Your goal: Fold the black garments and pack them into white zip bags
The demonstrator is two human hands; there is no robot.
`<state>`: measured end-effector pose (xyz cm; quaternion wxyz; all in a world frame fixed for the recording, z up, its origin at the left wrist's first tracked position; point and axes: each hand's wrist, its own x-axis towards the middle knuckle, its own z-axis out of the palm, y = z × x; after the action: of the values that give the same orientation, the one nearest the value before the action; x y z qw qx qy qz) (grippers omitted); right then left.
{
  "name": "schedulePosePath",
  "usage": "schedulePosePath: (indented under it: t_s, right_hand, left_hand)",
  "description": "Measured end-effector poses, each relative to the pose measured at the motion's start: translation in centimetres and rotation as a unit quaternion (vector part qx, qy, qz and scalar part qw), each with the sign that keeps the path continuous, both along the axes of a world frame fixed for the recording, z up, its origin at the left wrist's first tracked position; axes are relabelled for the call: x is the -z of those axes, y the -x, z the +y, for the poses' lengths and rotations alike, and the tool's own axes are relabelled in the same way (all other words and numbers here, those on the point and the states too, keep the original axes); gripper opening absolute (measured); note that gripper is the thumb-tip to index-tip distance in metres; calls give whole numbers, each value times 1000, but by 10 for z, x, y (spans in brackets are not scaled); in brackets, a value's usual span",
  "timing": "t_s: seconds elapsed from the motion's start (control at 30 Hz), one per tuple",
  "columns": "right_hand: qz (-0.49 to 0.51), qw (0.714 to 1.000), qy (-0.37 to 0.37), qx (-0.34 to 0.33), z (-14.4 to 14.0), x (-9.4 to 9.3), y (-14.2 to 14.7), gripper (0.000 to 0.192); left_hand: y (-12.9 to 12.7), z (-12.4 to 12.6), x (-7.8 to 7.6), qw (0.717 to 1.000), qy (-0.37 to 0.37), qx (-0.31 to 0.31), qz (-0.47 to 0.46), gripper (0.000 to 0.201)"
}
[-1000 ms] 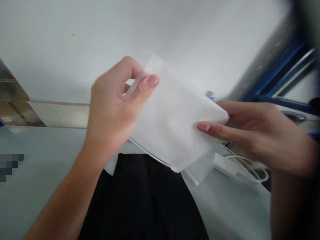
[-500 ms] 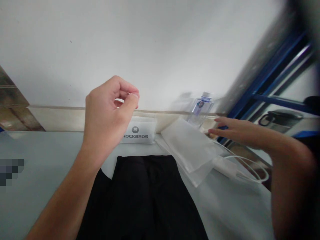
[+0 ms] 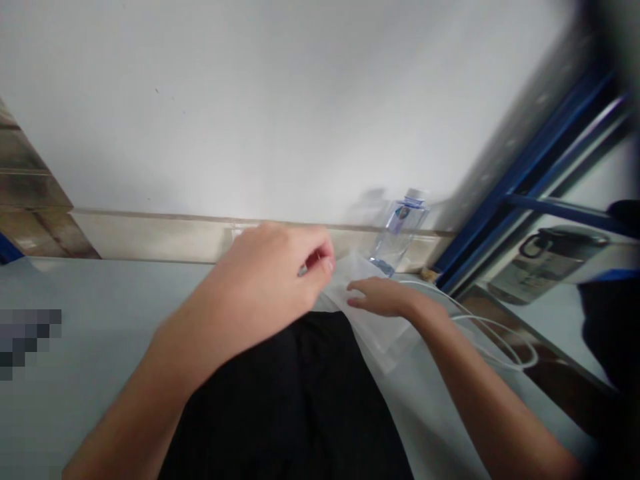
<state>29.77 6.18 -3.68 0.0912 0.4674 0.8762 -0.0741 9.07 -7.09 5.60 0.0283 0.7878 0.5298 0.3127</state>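
My left hand (image 3: 273, 277) is held above the top of the black garment (image 3: 295, 400), its fingers curled and thumb meeting them in a pinch. What the pinch holds, if anything, I cannot make out. Behind this hand, the white packet seen earlier is almost wholly covered. My right hand (image 3: 375, 297) is over the frosted plastic bags (image 3: 373, 330), with thumb and fingers apart. Whether its fingertips touch the top bag I cannot tell. The garment lies flat on the pale table (image 3: 115, 313), its waist edge toward the wall.
A clear bottle (image 3: 400, 230) with a white cap stands near the wall. A white cable (image 3: 505, 360) loops at the table's right side. Beyond the blue frame (image 3: 540, 163) is a dark-lidded cup (image 3: 555, 263). A pixelated patch covers something at far left.
My left hand has moved right and down, now in front of the white packet. My right hand has come left from beside the bottle to over the plastic bags.
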Motion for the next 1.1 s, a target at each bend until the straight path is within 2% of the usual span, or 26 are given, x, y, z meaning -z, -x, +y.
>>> schedulePosePath:
  t_s: [0.03, 0.1, 0.13, 0.17, 0.2, 0.23, 0.3, 0.33, 0.4, 0.43, 0.47, 0.53, 0.6, 0.63, 0.7, 0.8, 0.87, 0.93, 1.0, 1.1]
  right_hand:
    - [14, 1000, -8, -8, -5, -8, 0, 32]
    - [50, 998, -14, -31, -21, -27, 3, 36]
    - [64, 997, -10, -47, -32, -34, 5, 38]
    - [76, 995, 2, -67, -43, -40, 7, 38]
    - [88, 992, 19, -89, -55, -44, 9, 38]
    - [101, 987, 41, -114, -67, -45, 11, 37]
    - [141, 973, 86, -160, -90, -41, 13, 37]
    - [166, 965, 105, -176, -99, -36, 13, 37]
    - [218, 952, 127, -174, -112, -24, 12, 37]
    - [246, 947, 131, -161, -115, -17, 11, 39]
    - [279, 941, 131, -144, -118, -10, 11, 43]
    - [357, 920, 120, -114, -119, 0, 14, 63]
    - [447, 882, 116, -97, -119, 6, 21, 85]
    - [493, 858, 120, -84, -119, 7, 25, 89]
    - [584, 799, 141, -36, -118, 6, 31, 79]
    - [688, 700, 179, 68, -115, -5, 32, 55]
    - [712, 665, 196, 113, -112, -16, 29, 42]
    - [710, 664, 196, 131, -109, -25, 27, 35]
    - [694, 682, 189, 135, -104, -29, 31, 32]
    - [649, 721, 198, 139, -97, -22, 51, 33]
  left_hand:
    - [-3, -9, 6, 999, 21, 10, 26, 17]
    - [-4, -29, 27, 992, 89, 48, 77, 16]
    - [-3, -40, 42, 985, 127, 69, 97, 26]
    - [0, -50, 59, 973, 175, 90, 119, 44]
    - [4, -58, 76, 964, 211, 94, 136, 57]
    - [9, -65, 92, 957, 244, 67, 141, 62]
    - [20, -71, 116, 965, 245, 17, 87, 58]
    - [26, -71, 122, 972, 231, -9, 39, 51]
    - [36, -64, 122, 976, 186, -65, -93, 32]
    - [39, -60, 117, 967, 165, -95, -171, 22]
    - [41, -55, 110, 947, 145, -121, -259, 16]
    - [38, -48, 91, 875, 130, -144, -444, 19]
    - [29, -46, 74, 783, 155, -108, -592, 28]
    - [23, -47, 67, 742, 178, -82, -641, 33]
    - [12, -53, 62, 681, 227, -44, -695, 40]
    - [3, -64, 74, 627, 281, -61, -724, 46]
    - [1, -73, 93, 626, 312, -64, -712, 51]
    - [1, -83, 118, 654, 326, -36, -681, 57]
    - [-1, -96, 143, 708, 311, -26, -634, 58]
    - [-6, -118, 176, 820, 267, -101, -496, 51]
